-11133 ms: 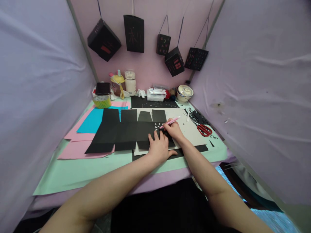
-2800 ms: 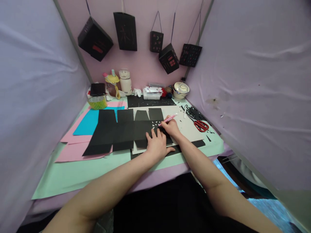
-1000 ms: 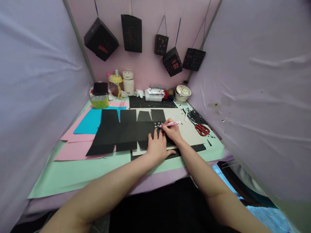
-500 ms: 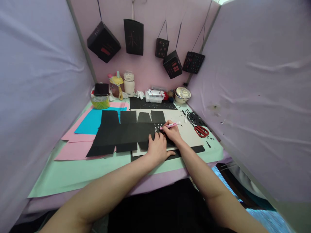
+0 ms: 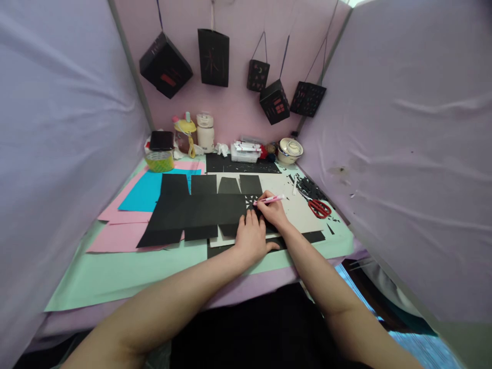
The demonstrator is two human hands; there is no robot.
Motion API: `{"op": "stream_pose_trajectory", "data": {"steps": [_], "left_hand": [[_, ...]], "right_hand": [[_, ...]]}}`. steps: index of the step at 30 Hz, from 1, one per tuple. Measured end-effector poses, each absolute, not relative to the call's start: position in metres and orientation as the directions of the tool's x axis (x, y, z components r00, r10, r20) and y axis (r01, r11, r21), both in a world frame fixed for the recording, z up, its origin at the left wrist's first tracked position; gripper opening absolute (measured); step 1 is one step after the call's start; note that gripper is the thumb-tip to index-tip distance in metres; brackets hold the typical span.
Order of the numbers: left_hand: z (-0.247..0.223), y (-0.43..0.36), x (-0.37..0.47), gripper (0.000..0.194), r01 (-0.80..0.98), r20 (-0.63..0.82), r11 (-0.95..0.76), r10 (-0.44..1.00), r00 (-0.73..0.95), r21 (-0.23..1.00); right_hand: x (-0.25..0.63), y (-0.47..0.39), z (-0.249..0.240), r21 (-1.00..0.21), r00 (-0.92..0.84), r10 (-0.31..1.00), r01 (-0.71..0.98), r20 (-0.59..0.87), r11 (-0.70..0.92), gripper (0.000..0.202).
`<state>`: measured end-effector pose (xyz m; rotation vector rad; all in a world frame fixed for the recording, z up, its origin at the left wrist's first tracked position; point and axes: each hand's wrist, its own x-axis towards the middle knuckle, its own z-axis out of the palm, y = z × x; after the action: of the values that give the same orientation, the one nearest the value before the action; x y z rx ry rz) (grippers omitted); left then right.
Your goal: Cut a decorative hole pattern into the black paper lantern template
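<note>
Across the table lies a black card sheet (image 5: 207, 209) with flaps along its edges and small triangular cut-outs near its right part. My left hand (image 5: 251, 236) rests flat on the card just below the cut-outs, fingers stretched out and thumb pointing right. In my right hand (image 5: 272, 211) is a slim pink-and-white craft knife (image 5: 273, 199), held like a pen. Its point is at the cut-outs, too small to make out. Beneath the card is a white board (image 5: 300, 205), partly covered.
Red-handled scissors (image 5: 320, 208) and a heap of black scraps (image 5: 310, 188) lie at the right. Blue paper (image 5: 140, 192) and pink paper (image 5: 123, 238) are under the card's left side. Behind stand a bottle (image 5: 205, 134), tape (image 5: 160, 161) and a lidded bowl (image 5: 290, 150). Black paper lanterns (image 5: 166, 65) hang above.
My left hand has slid slightly right, with its fingers closer together. The right hand and knife have stayed almost in place at the cut-outs.
</note>
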<state>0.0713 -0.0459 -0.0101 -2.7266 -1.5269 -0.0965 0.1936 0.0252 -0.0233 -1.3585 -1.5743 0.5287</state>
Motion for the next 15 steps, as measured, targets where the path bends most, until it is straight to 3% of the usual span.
{"op": "stream_pose_trajectory", "data": {"steps": [6,15], "left_hand": [[-0.0076,-0.0476,0.0714,0.097,0.847,0.049,-0.530,0.847,0.529,0.021],[-0.0048,-0.0473,0.0718,0.100,0.846,0.017,-0.532,0.847,0.532,0.036]], "right_hand": [[0.1917,0.0182,-0.0270,-0.696,-0.050,0.895,0.611,0.443,0.378,0.006],[0.1930,0.0179,-0.0279,-0.746,-0.017,0.899,0.551,0.438,0.373,0.008]]}}
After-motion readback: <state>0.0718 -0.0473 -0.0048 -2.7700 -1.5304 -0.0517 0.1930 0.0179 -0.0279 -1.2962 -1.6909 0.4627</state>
